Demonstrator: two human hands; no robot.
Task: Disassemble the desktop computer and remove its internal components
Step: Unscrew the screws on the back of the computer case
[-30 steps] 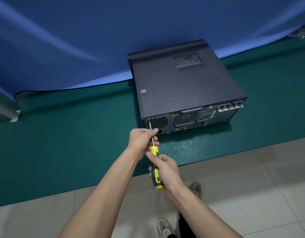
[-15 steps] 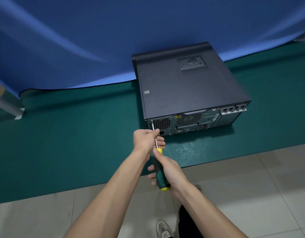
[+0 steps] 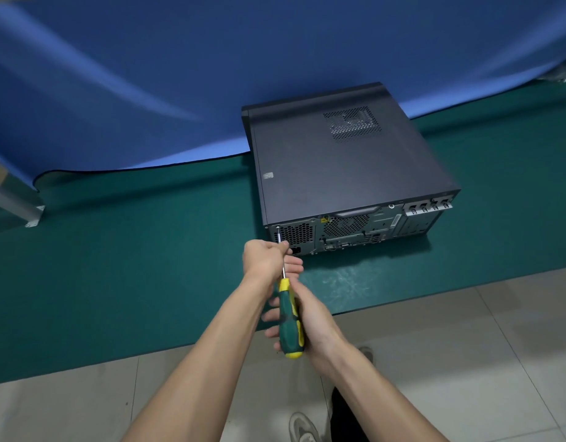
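- Desktop computer (image 3: 345, 167): lying flat on its side on the green mat (image 3: 115, 266), black side panel facing up, long axis running from the blue backdrop (image 3: 179, 74) toward the mat's near edge.
- Rear panel of the computer (image 3: 355, 228): facing the near edge of the mat, toward the person; vent grille at its left end, fan grille near its middle, slot covers at its right end.
- Screwdriver (image 3: 289, 317): green-and-yellow handle low and near, metal shaft pointing up and away; tip placed at the upper left corner of the rear panel.
- Left hand (image 3: 267, 258): just in front of the rear panel's left end, fingers curled, pinching the screwdriver shaft close to the tip.
- Right hand (image 3: 310, 323): nearer than the left hand, beyond the near edge of the mat, fingers wrapped around the screwdriver handle.
- Tiled floor (image 3: 466, 362): below the near edge of the mat; one shoe (image 3: 302, 429) visible there.
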